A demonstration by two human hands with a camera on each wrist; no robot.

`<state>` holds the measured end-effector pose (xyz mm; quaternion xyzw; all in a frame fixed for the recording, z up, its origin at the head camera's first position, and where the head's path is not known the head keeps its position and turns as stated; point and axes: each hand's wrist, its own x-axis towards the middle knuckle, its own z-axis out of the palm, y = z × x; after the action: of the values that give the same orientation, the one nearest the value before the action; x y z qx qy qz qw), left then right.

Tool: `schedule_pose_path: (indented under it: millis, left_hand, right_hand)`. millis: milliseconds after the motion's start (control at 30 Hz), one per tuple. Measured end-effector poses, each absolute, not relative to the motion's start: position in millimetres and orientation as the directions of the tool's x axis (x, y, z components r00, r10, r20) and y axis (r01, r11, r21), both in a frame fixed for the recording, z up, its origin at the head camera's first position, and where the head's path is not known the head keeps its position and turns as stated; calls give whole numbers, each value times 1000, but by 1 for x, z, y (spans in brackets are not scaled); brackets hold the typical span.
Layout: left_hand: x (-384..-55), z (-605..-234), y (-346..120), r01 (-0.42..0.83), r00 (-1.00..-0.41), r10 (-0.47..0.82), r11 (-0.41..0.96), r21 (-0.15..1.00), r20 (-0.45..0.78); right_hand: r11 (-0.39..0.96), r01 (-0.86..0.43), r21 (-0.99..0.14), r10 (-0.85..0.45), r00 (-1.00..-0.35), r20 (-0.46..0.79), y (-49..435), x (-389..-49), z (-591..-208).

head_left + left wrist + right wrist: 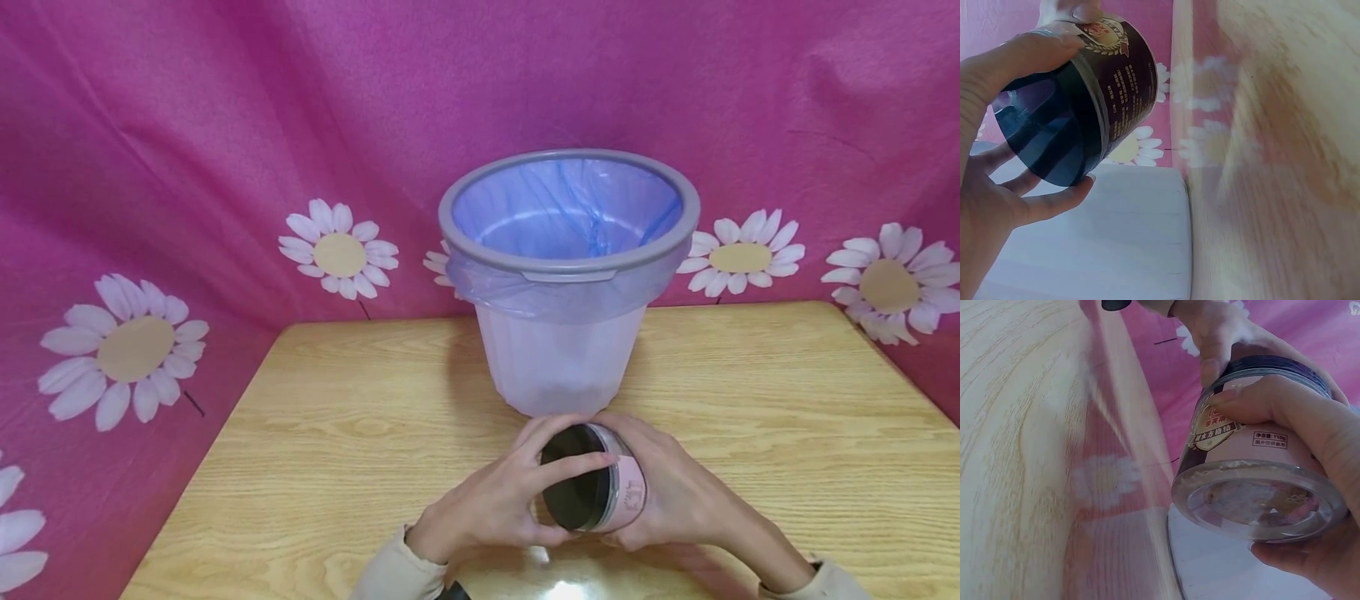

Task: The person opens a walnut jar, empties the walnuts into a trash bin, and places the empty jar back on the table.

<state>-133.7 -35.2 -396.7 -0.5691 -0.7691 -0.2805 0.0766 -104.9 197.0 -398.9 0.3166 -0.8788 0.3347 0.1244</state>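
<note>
Both hands hold a clear jar (632,496) tilted on its side above the table, in front of the bin. Its black lid (577,502) faces left, and a pink and dark brown label wraps the body. My left hand (504,493) grips the lid, fingers spread over and around it. Around the jar's body curls my right hand (678,493), its thumb across the label in the right wrist view. That view also shows the jar's transparent base (1254,503), with something pale and brownish behind it that I cannot make out.
A white bin (562,358) with a grey rim (567,265) stands just beyond the hands, lined with a blue plastic bag (525,225). It rests on a wood-grain table (360,433). A magenta cloth (360,92) with white daisies hangs behind and at the sides.
</note>
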Motion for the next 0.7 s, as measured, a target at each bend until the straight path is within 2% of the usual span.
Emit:
schedule_pose_path:
  millis: [700]
  left_hand:
    - [-134,-398,-35,922,-353,829,228,314,433]
  right_hand:
    - [577,-647,-499,-475,-763,439,197,-104,-400]
